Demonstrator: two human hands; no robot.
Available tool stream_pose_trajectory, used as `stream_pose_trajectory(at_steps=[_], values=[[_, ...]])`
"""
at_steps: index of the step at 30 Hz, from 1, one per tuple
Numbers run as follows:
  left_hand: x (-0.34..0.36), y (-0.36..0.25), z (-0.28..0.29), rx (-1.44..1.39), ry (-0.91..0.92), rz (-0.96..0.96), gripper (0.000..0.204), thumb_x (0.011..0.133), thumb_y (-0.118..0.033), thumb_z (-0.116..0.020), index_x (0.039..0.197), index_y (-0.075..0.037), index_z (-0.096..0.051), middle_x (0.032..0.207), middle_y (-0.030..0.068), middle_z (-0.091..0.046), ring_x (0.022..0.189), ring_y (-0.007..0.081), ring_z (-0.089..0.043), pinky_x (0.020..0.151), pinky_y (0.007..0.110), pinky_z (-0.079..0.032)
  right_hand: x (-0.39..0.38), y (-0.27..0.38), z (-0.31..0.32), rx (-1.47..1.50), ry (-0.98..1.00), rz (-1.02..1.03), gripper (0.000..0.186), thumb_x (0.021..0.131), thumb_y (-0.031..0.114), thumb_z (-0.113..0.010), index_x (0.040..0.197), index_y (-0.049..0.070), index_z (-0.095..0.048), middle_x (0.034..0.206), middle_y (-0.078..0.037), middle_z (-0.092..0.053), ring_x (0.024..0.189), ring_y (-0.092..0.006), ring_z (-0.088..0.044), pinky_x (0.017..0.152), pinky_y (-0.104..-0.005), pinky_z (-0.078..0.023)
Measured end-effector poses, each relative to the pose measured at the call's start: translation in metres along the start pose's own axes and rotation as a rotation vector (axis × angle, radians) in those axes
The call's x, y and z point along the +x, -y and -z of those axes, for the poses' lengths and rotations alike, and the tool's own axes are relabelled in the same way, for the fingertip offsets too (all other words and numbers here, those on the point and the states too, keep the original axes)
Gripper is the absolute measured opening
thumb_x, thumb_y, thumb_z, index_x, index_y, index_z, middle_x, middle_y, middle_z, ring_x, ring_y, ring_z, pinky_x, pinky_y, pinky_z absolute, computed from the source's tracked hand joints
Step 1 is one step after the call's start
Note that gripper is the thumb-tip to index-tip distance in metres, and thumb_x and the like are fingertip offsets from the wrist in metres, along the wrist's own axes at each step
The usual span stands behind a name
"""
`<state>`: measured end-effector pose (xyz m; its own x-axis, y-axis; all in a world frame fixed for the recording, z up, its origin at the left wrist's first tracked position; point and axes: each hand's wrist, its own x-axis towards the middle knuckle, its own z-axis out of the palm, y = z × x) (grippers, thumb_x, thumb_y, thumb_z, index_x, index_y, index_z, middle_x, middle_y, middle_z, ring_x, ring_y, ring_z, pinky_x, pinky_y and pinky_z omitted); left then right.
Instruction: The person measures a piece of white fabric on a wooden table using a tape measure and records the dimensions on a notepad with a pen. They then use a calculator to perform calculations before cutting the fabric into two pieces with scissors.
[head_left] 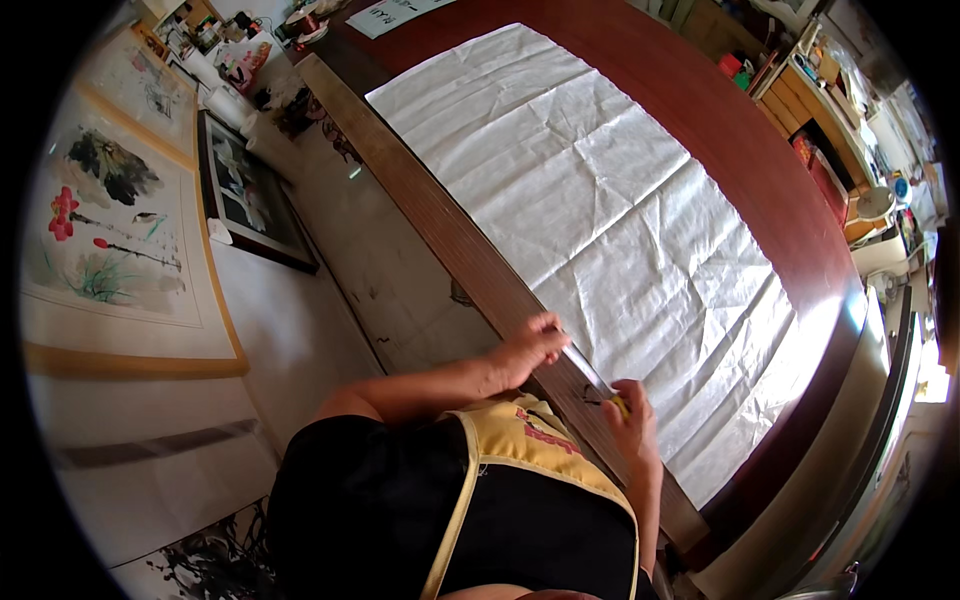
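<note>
What looks like a small yellow tape measure is in my right hand, mostly hidden by the fingers, with a dark cord beside it. From it a pale narrow strip runs to my left hand, which pinches the other end. Both hands are over the near edge of the table, in front of my body. A large sheet of creased white paper lies on the dark red tabletop, just beyond the strip.
A long brown wooden edge runs along the near side of the table. Framed paintings hang or lean on the left wall. Another written sheet lies at the far end. A wooden desk with clutter stands at far right.
</note>
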<state>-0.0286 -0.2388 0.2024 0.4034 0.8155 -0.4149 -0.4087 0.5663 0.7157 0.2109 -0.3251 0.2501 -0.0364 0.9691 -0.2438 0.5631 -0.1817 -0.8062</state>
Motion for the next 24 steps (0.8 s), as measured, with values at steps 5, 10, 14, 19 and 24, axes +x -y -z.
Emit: stream_pose_trajectory(at_steps=[5,10,14,19,24], values=[[0.014,-0.065,0.044,-0.037,-0.211,-0.173,0.021,0.086,-0.011,-0.069,0.076,-0.016,-0.052,0.074,-0.0045,-0.052,0.062,0.0061,-0.050,0.058,0.020,-0.047,-0.041,-0.080,0.049,-0.413,-0.264,-0.215,0.020,0.087,0.020,-0.071,0.099,0.006,-0.064,0.096,-0.018,-0.064,0.091,-0.0411,-0.063,0.077,-0.0485,-0.049],[0.032,-0.125,0.090,-0.208,-0.423,-0.473,0.016,0.086,-0.009,-0.066,0.078,-0.015,-0.054,0.075,-0.0019,-0.053,0.067,0.0095,-0.052,0.061,0.026,-0.046,-0.112,-0.155,0.111,-0.632,-0.365,-0.423,0.022,0.089,0.028,-0.069,0.093,0.006,-0.064,0.090,-0.020,-0.061,0.086,-0.0408,-0.059,0.075,-0.0502,-0.048],[0.046,-0.141,0.078,-0.283,-0.467,-0.571,0.018,0.093,-0.022,-0.066,0.082,-0.013,-0.056,0.081,0.0006,-0.057,0.074,0.0128,-0.055,0.070,0.028,-0.048,-0.140,-0.183,0.119,-0.389,-0.239,-0.344,0.020,0.088,0.026,-0.067,0.094,0.007,-0.067,0.088,-0.019,-0.060,0.087,-0.0386,-0.059,0.076,-0.0475,-0.048],[0.044,-0.066,0.027,0.027,-0.270,-0.398,0.032,0.099,-0.041,-0.061,0.092,-0.010,-0.059,0.087,0.0037,-0.061,0.082,0.0133,-0.059,0.079,0.031,-0.048,-0.105,-0.145,0.103,-0.075,-0.124,-0.274,0.026,0.086,0.028,-0.067,0.091,0.003,-0.066,0.090,-0.015,-0.058,0.089,-0.0321,-0.058,0.080,-0.0402,-0.046],[0.034,0.010,-0.013,0.366,0.040,-0.160,0.035,0.105,-0.036,-0.052,0.095,-0.004,-0.064,0.086,0.0041,-0.069,0.078,0.0098,-0.063,0.077,0.027,-0.053,-0.101,-0.132,0.089,-0.091,-0.144,-0.236,0.023,0.086,0.023,-0.066,0.096,0.002,-0.067,0.091,-0.014,-0.058,0.086,-0.0288,-0.058,0.079,-0.0372,-0.046]])
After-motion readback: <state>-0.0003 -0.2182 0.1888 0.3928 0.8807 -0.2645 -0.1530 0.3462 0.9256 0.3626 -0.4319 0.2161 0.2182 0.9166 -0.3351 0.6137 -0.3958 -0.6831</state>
